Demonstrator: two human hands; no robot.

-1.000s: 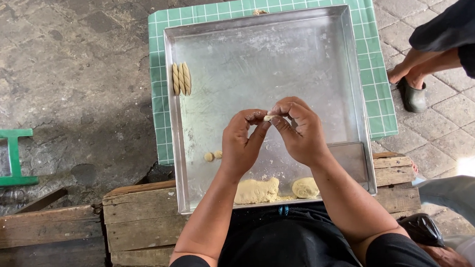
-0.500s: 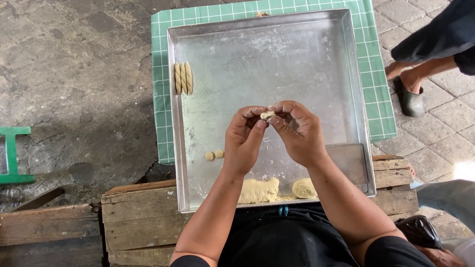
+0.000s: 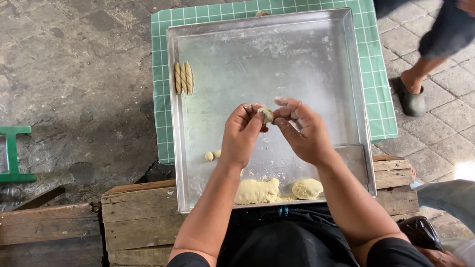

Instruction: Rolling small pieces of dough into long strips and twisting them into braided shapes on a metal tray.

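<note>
My left hand point(image 3: 242, 134) pinches a small piece of pale dough point(image 3: 267, 114) at its fingertips over the middle of a large square metal tray point(image 3: 349, 77). My right hand point(image 3: 303, 132) is just to the right of the piece, its fingers bent and floury, close to or touching it. Three twisted dough sticks point(image 3: 183, 78) lie side by side at the tray's left wall. Two tiny dough balls point(image 3: 213, 155) sit left of my left wrist. Two larger dough lumps point(image 3: 257, 191) point(image 3: 307, 188) rest at the tray's near edge.
The tray rests on a green checked cloth point(image 3: 161, 99) and wooden crates point(image 3: 138, 222) over stone paving. A green frame point(image 3: 8, 156) stands at the far left. Another person's leg and dark shoe point(image 3: 411, 101) are at the right, with their hand at the top right corner.
My hands stayed over the tray's middle, working the small dough piece between the fingertips. The other person at the right has stepped further into view.
</note>
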